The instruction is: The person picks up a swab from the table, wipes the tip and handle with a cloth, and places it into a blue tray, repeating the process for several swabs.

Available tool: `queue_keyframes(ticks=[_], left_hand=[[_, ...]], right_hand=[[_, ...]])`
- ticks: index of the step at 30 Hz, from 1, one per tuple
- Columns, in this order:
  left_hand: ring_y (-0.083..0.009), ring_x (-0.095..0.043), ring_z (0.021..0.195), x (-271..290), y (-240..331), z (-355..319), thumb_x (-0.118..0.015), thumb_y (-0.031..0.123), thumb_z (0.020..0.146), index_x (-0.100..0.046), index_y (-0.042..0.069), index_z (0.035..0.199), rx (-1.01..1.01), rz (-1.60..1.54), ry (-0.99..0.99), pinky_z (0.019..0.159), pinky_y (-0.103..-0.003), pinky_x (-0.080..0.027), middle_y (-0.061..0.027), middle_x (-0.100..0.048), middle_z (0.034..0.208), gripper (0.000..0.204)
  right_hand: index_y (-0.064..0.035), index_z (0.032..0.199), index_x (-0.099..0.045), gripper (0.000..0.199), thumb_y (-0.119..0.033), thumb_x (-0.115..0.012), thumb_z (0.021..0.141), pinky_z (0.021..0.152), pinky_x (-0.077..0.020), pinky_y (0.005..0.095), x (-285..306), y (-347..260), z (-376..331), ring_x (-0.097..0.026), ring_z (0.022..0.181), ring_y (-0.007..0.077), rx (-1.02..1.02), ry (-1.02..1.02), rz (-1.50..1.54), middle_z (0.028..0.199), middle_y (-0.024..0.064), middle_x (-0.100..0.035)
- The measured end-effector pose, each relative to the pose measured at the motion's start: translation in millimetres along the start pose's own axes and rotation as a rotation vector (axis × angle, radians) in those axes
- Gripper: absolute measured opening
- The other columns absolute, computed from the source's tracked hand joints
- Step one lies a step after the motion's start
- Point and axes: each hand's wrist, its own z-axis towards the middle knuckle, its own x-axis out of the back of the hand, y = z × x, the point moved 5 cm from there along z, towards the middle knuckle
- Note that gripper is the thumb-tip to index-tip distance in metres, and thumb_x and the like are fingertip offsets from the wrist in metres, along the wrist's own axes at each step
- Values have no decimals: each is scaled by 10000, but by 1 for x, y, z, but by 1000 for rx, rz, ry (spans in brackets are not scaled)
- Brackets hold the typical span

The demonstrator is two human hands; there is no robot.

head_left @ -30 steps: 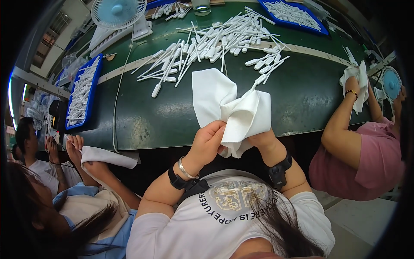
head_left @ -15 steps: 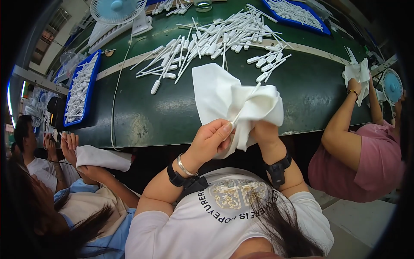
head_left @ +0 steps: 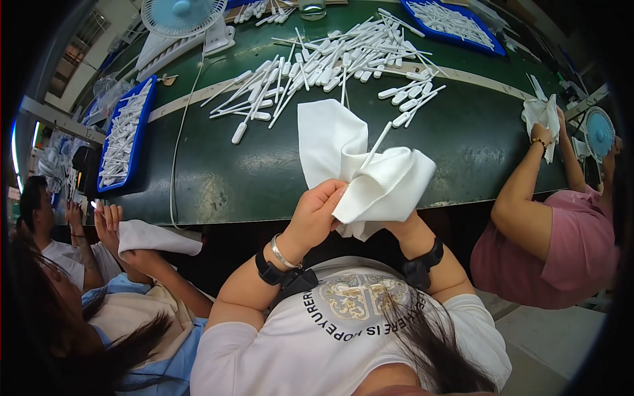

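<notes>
A ribbed white cloth (head_left: 389,191) is bunched between my hands, just over the table's near edge. Out of its folds a slim white plastic stick (head_left: 378,142) pokes up and away from me, its lower part covered by the cloth. My left hand (head_left: 316,210) is closed at the cloth's left side, in line with the stick's hidden lower end; a cloth flap covers its fingertips. From below on the right, my right hand (head_left: 404,226) grips the cloth, its fingers mostly hidden. Beyond the cloth lies a loose pile of white bulb-ended plastic sticks (head_left: 330,66).
Blue trays of similar sticks stand at the left (head_left: 135,173) and far right (head_left: 498,46) of the green table (head_left: 264,171). A fan (head_left: 181,16) and its cord (head_left: 174,158) are at the left. Co-workers sit on both sides, one holding a white cloth (head_left: 541,115).
My right hand has moved down and in, folding the cloth over the stick's lower end and my left fingertips. More of the stick's upper part now shows. My left hand stays nearly in place.
</notes>
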Motion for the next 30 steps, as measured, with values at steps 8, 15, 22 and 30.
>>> queue_keyframes(ticks=[8,15,22,30], left_hand=[[-26,-412,526,-3,0,-3,-430,170,902,-535,9,960,1,42,32,473,-164,-331,28,-487,623,201],[-28,-426,545,-3,0,1,-437,174,900,-537,-2,950,-179,69,86,494,-176,-355,29,-502,651,208],[-31,-414,527,-5,-1,-1,-432,186,904,-541,5,940,-151,97,45,489,-173,-348,17,-493,606,214],[-41,-369,465,1,-1,-1,-391,265,914,-537,26,899,-7,-55,-90,439,-165,-306,13,-463,560,280]], right_hand=[[-71,1160,-458,407,-208,-575,795,934,-352,347,-12,32,-24,-476,1058,211,-230,-21,330,1161,90,-477],[-72,1163,-455,386,-163,-559,803,923,-363,344,-7,2,-12,-495,1030,206,85,-61,-208,1138,81,-502],[-60,1132,-482,399,-149,-609,765,881,-392,333,10,19,-3,-501,1011,211,-185,-111,425,1103,91,-518],[-42,1104,-486,371,-92,-607,757,847,-414,318,26,30,-2,-500,992,213,-127,171,79,1089,91,-512]])
